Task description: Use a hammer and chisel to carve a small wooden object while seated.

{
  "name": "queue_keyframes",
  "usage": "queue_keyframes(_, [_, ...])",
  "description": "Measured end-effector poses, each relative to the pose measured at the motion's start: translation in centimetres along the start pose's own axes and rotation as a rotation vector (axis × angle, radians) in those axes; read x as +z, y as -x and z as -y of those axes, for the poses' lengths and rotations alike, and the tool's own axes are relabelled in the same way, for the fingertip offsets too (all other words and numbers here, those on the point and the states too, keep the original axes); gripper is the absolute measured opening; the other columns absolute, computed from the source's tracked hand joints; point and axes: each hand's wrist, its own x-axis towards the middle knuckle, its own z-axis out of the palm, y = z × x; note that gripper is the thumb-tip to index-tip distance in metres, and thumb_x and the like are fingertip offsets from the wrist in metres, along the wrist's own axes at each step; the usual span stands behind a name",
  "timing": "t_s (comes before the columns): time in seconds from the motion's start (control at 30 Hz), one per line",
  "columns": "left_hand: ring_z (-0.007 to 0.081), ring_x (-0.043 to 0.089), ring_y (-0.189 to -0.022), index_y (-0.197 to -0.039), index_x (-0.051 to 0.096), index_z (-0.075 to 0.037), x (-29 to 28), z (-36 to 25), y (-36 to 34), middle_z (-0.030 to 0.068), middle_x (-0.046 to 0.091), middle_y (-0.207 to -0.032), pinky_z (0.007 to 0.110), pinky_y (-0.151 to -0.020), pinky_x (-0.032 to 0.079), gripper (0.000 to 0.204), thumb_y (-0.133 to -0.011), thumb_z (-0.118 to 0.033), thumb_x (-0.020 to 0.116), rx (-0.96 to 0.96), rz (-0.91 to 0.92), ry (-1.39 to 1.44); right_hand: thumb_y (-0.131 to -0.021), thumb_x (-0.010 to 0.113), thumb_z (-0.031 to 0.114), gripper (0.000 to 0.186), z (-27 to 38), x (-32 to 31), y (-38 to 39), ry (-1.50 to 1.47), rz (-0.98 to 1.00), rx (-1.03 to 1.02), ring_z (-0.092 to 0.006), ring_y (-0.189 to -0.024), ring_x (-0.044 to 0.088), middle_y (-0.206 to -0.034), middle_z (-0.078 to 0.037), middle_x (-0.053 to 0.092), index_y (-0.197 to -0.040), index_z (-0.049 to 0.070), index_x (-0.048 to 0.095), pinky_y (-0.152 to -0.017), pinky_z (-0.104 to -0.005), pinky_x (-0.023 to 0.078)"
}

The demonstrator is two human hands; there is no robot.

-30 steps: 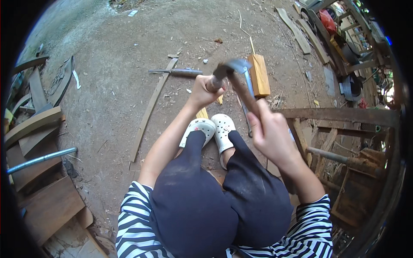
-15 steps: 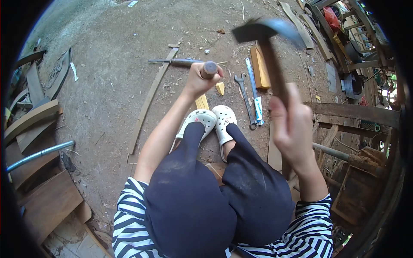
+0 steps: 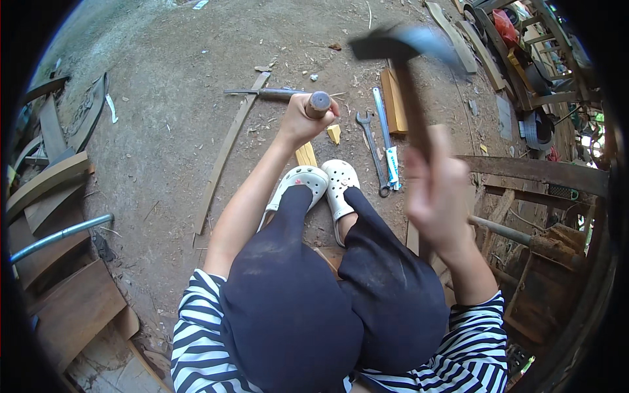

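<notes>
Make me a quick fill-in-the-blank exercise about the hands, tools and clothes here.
1. The left hand grips a round-ended handle; the right hand holds a raised ____.
2. In this view, the wrench lies to the ____ of the wooden block.
3. The clogs in view number ____.
4. The sleeves have white and ____ stripes.
Missing words: hammer; left; two; black.

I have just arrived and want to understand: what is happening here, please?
A person's left hand grips a round brown wooden handle, its end facing up. The right hand holds a dark-headed, wooden-handled hammer raised, its head apart from that handle. On the brown dirt ground, a grey metal wrench lies right of the white perforated clogs.
</notes>
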Motion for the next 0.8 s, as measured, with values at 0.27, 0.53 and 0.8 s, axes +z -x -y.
queue_keyframes(0.27, [0.0072,0.059,-0.065,-0.072,0.069,-0.002,0.6,-0.3,0.2,0.0018,0.066,-0.069,0.024,-0.06,0.047,0.01,-0.071,-0.001,0.059,0.018,-0.001,0.054,-0.097,0.049,0.013,0.014,1.4,-1.0,-0.7,0.032,-0.183,-0.049,-0.0298,-0.045,0.054,-0.057,-0.014,0.052,-0.099,-0.001,0.05,-0.046,-0.0389,0.04])
queue_keyframes(0.53, [0.0018,0.053,-0.061,-0.065,0.062,-0.002,0.9,-0.3,0.1,-0.0032,0.06,-0.063,0.022,-0.052,0.042,0.011,-0.075,-0.005,0.066,0.124,0.028,0.054,-0.092,0.056,0.013,0.021,0.2,0.7,-0.8,0.156,0.14,0.026,-0.0443,-0.057,0.061,-0.06,-0.024,0.058,-0.098,-0.005,0.046,-0.052,-0.0507,0.047])
queue_keyframes(0.8, [0.0061,0.06,-0.067,-0.073,0.069,-0.002,0.6,0.6,0.4,0.0016,0.067,-0.07,0.024,-0.061,0.049,0.006,-0.073,-0.004,0.063,0.038,0.012,0.06,-0.091,0.057,0.01,0.017,-0.3,0.7,0.2,0.044,0.014,-0.037,-0.0425,-0.056,0.061,-0.062,-0.022,0.057,-0.097,-0.003,0.047,-0.05,-0.0472,0.046])
